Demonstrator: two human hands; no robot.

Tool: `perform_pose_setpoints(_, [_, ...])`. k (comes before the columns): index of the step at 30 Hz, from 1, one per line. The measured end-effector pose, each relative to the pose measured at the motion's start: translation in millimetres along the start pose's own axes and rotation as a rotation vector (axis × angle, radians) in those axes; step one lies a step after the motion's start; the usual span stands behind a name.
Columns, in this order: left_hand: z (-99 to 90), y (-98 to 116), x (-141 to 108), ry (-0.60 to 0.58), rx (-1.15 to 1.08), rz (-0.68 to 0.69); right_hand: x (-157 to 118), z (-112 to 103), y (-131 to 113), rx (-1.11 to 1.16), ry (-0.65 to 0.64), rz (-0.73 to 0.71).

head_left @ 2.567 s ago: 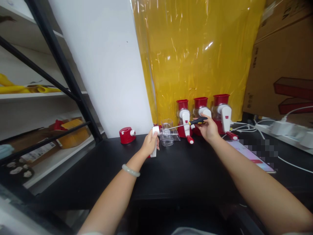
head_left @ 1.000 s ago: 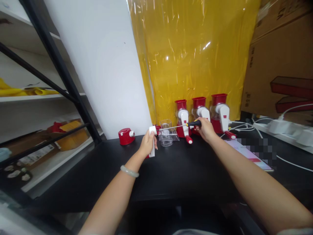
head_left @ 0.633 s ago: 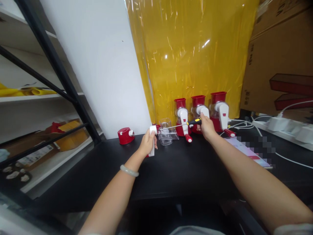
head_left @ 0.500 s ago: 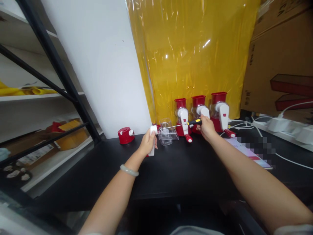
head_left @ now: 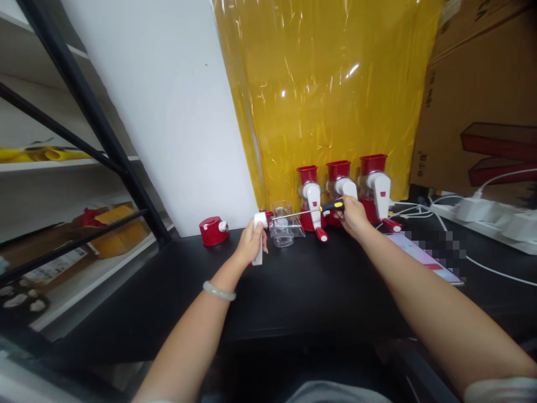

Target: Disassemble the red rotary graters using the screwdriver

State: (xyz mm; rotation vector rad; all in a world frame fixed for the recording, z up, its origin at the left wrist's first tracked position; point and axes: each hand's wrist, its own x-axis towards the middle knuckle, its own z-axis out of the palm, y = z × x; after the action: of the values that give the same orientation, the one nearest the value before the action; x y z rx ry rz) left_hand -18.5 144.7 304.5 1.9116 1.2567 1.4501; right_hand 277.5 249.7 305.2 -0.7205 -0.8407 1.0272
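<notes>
My left hand [head_left: 250,244] is closed around a white crank handle [head_left: 259,258], held upright over the black table. My right hand [head_left: 352,215] grips the black-and-yellow handle of a screwdriver [head_left: 331,206]. Its long shaft points left, the tip at the top end of the crank handle; whether it sits in a screw I cannot tell. Just behind the shaft stands a clear plastic grater body [head_left: 283,238]. To the left, a red grater base [head_left: 213,232] with a white knob rests on the table.
Three red-and-white rotary graters stand at the back, the nearest one [head_left: 311,196] behind the screwdriver. A tablet [head_left: 423,260] lies at right, beside a white power strip [head_left: 499,226] with cables. Black-framed shelving [head_left: 121,168] rises at left. A yellow plastic sheet [head_left: 335,101] hangs behind.
The whole view has shifted slightly. Both hands keep their holds, with the screwdriver still against the crank handle; nothing was let go.
</notes>
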Motion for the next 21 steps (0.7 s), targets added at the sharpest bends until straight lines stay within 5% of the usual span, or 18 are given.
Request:
perform_pose_setpoints(6, [0.4,2.9,-0.5,-0.002,0.011,-0.006,1.2,0.3,-1.7,-0.009,0.009,-0.025])
perform_pose_setpoints(13, [1.2,3.2,-0.3,0.013,-0.018,-0.017,-2.5,3.5,-8.1,0.228,-0.079,0.075])
perform_pose_setpoints(21, [0.8,0.3,0.5,0.001,-0.016,-0.032,-2.0,-2.2,-7.0,-0.057,-0.058,-0.053])
